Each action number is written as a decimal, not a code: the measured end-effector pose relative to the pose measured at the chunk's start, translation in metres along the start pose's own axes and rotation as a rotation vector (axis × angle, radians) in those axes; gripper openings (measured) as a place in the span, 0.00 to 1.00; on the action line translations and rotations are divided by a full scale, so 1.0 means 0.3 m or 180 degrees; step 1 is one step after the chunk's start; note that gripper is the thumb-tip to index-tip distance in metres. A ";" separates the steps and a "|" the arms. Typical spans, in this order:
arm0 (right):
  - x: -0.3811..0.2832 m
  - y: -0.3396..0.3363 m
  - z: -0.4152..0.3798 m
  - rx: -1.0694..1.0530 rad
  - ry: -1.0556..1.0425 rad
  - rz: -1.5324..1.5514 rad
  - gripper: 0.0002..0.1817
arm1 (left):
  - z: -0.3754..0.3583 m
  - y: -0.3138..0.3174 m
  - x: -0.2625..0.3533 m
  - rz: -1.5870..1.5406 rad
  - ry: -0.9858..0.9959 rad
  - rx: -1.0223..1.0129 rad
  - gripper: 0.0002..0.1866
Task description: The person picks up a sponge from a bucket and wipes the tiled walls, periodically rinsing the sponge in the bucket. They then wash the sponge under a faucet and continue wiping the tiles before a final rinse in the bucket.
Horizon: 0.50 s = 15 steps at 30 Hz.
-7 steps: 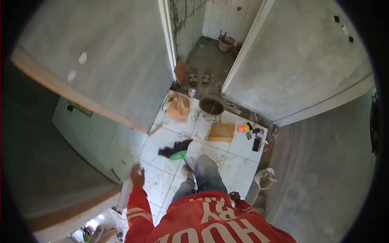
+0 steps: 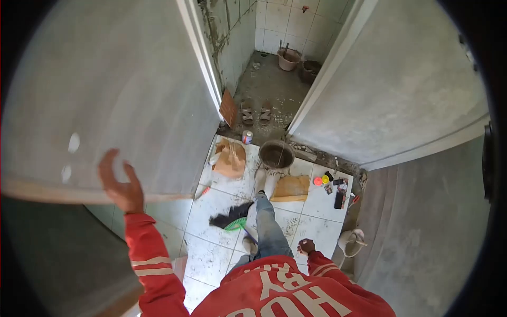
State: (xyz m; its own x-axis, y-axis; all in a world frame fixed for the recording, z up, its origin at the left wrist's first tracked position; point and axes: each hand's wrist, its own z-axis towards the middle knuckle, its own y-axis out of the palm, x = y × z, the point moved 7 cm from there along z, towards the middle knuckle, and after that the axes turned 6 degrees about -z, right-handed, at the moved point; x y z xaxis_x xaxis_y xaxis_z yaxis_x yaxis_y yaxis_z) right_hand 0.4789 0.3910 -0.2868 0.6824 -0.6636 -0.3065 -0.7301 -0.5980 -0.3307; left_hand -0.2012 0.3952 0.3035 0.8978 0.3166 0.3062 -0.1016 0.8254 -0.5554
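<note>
My left hand [image 2: 121, 182] is raised at the left in front of the grey wall. Its thumb and fingers are spread in a C shape, with nothing between them. Low beside my right hip, my right hand [image 2: 305, 245] has its fingers curled in, and no object shows in it. A broom [image 2: 232, 216] with black bristles and a green head lies on the tiles by my legs. Just ahead of my forward foot [image 2: 260, 180] stands a dark round basin [image 2: 277, 154]. A folded tan sheet [image 2: 290, 188] lies right of that foot.
A crumpled brown paper bag [image 2: 230, 158] and a can [image 2: 247, 137] sit near the doorway. Sandals [image 2: 265, 113] and a pinkish basin [image 2: 289, 58] are on the wet floor beyond. At right are a phone [image 2: 339, 199], small items and a whitish bucket [image 2: 351, 243].
My left hand has risen and moved left, opening out. My right hand has come forward into fuller view. One leg has stepped forward toward the dark basin.
</note>
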 end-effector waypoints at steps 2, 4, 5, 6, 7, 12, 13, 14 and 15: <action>-0.087 0.042 0.374 0.0006 -0.0728 -0.0592 0.09 | 0.213 0.153 -0.008 0.0328 0.0370 0.0266 0.16; -0.473 0.101 0.597 0.0446 -0.2049 -0.3323 0.17 | 0.394 0.352 -0.070 0.0774 0.0759 0.0430 0.15; -0.672 0.049 0.612 0.0620 -0.0818 -0.2343 0.22 | 0.468 0.458 -0.105 0.1112 0.0953 0.0376 0.15; -0.814 0.068 0.733 0.0732 -0.0878 -0.2179 0.23 | 0.519 0.554 -0.156 0.1533 0.1151 0.0341 0.17; -1.010 0.086 0.795 0.0203 -0.1149 -0.2411 0.24 | 0.544 0.653 -0.208 0.1928 0.1025 0.0252 0.20; -1.556 0.133 1.375 0.0535 -0.1829 -0.2329 0.21 | 0.616 0.928 -0.451 0.2987 0.1391 0.0165 0.35; -1.545 0.155 1.496 0.0620 -0.1839 -0.2195 0.18 | 0.597 0.949 -0.477 0.3227 0.1285 0.0161 0.38; -1.572 0.154 1.562 0.0645 -0.1742 -0.2194 0.18 | 0.589 0.981 -0.490 0.3428 0.1161 0.0138 0.42; -1.604 0.160 1.619 0.0472 -0.1485 -0.1356 0.19 | 0.565 1.009 -0.484 0.3577 0.1057 0.0126 0.46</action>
State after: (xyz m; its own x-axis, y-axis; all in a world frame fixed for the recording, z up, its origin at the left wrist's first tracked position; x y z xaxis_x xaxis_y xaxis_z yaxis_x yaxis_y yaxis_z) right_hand 0.1330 0.9001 -0.5888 0.8796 -0.0970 -0.4657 -0.4020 -0.6752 -0.6185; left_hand -0.4348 0.6783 0.2221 0.3619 0.7442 -0.5614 -0.9168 0.1751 -0.3589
